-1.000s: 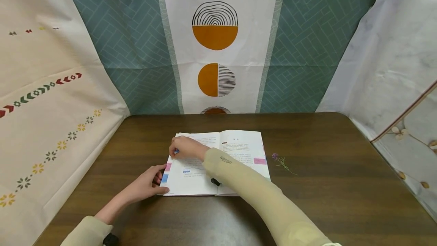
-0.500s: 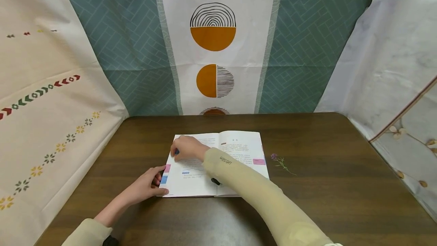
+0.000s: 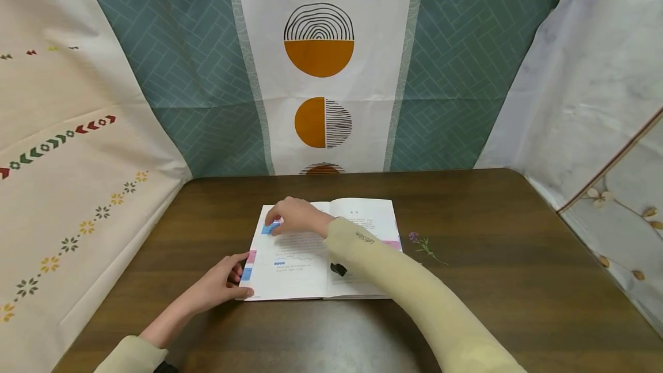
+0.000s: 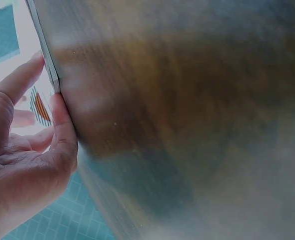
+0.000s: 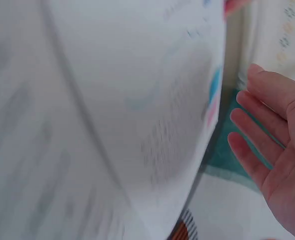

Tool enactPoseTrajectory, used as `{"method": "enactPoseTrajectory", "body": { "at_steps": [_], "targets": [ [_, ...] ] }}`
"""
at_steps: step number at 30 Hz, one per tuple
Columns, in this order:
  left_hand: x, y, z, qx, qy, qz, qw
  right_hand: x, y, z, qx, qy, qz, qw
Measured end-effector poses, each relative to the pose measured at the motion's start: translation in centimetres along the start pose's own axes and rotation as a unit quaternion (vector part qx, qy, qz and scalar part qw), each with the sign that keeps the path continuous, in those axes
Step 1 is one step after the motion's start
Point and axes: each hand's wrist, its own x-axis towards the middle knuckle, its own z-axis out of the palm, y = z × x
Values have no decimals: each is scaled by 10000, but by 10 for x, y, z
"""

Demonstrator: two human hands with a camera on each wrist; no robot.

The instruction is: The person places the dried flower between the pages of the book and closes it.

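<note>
An open book [image 3: 297, 284] lies on the wooden table, its left page carrying printed text and pink and blue tabs [image 3: 247, 273] along the outer edge. My left hand [image 3: 220, 281] grips the book's lower left edge, thumb on the page corner. In the left wrist view, thumb and fingers meet the book's edge [image 4: 46, 55]. Above the upper part of the left page is my right hand [image 3: 297, 216], fingers loosely bent near a blue tab [image 3: 270, 228]. In the right wrist view that hand [image 5: 275, 135] holds nothing and stands apart from the page [image 5: 152, 100].
A small purple flower [image 3: 422, 243] with a green stem lies right of the book. The brown table [image 3: 492, 281] extends on both sides and toward me. Patterned cloths [image 3: 331, 125] hang behind and beside it. A black wrist camera [image 3: 338, 269] sits under the right sleeve.
My right hand has shifted right and away from the left page's outer edge, loosening its fingers and uncovering the blue tab. My left hand has stayed at the book's lower left edge.
</note>
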Motion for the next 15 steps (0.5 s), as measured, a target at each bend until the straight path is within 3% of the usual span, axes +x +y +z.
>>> {"method": "enactPoseTrajectory", "body": {
  "at_steps": [5, 15],
  "targets": [
    [2, 0, 0, 58, 14, -92, 9999, -22, 16, -19, 338, 304, 77, 9989],
    [2, 1, 0, -31, -11, 49, 10000, -79, 36, -51, 737, 1026, -6, 9920]
  ]
}}
